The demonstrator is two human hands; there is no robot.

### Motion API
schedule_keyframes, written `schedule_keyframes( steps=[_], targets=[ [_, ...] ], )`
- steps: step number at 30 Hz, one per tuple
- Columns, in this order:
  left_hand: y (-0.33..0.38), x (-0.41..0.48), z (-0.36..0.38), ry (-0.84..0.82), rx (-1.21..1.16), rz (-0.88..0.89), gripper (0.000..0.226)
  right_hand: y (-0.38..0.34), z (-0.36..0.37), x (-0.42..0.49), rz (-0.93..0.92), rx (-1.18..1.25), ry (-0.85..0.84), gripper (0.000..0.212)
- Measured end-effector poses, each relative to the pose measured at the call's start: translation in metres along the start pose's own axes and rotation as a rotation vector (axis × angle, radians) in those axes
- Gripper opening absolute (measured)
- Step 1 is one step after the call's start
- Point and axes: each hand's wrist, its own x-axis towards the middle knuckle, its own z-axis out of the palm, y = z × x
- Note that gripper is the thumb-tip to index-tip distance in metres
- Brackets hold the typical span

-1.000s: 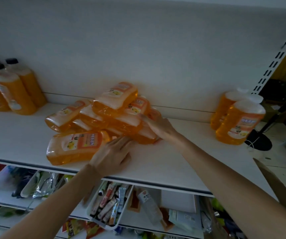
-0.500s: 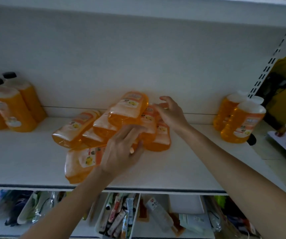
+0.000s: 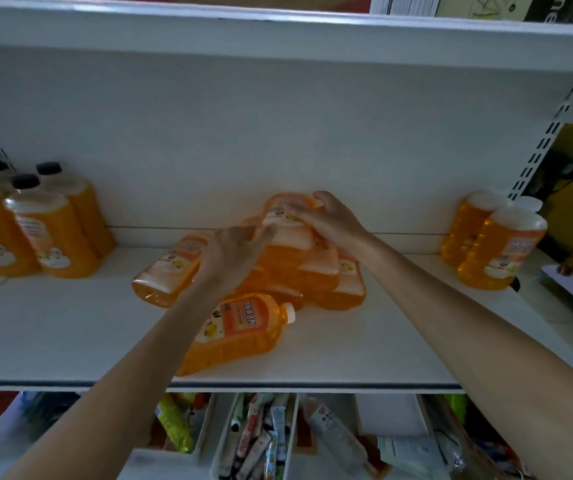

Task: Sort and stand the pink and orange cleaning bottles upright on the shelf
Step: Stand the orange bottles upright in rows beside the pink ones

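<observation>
A heap of orange bottles point(image 3: 288, 268) lies on its side near the middle of the white shelf point(image 3: 53, 334), close to the back panel. The bottles overlap, so their exact count cannot be read. The left hand point(image 3: 233, 258) rests over the left part of the heap, its fingers point(image 3: 261, 237) spread and lightly curled against the top bottle point(image 3: 290, 216); the palm hides what lies beneath. The right hand point(image 3: 330, 223) covers the upper end of that same bottle, fingers bent around it, but a full grip cannot be confirmed. One bottle with a white cap point(image 3: 240, 327) lies apart at the front, partly behind the left forearm. A group of black-capped bottles point(image 3: 46, 230) stands upright at the left, cut off by the frame edge. Two white-capped bottles point(image 3: 496, 247) stand upright at the right. Items on the lower shelf point(image 3: 264, 441) are blurred.
</observation>
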Motion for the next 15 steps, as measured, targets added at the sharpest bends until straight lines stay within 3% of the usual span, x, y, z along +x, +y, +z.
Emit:
schedule_keyframes(
  steps=[3, 8, 10, 15],
  targets=[
    [0.009, -0.016, 0.003, 0.084, -0.062, 0.076, 0.045, 0.003, -0.006, -0.006, -0.059, 0.100, 0.049, 0.085],
    [0.033, -0.021, 0.020, 0.206, -0.162, 0.269, 0.048, 0.001, -0.043, -0.020, -0.228, 0.294, 0.116, 0.086],
    [0.047, -0.019, 0.032, 0.186, -0.230, 0.328, 0.046, 0.005, -0.066, -0.025, -0.288, 0.280, 0.148, 0.086],
    [0.096, -0.014, 0.072, 0.096, -0.337, 0.258, 0.049, 0.030, -0.118, -0.036, -0.315, 0.101, 0.186, 0.085]
  ],
)
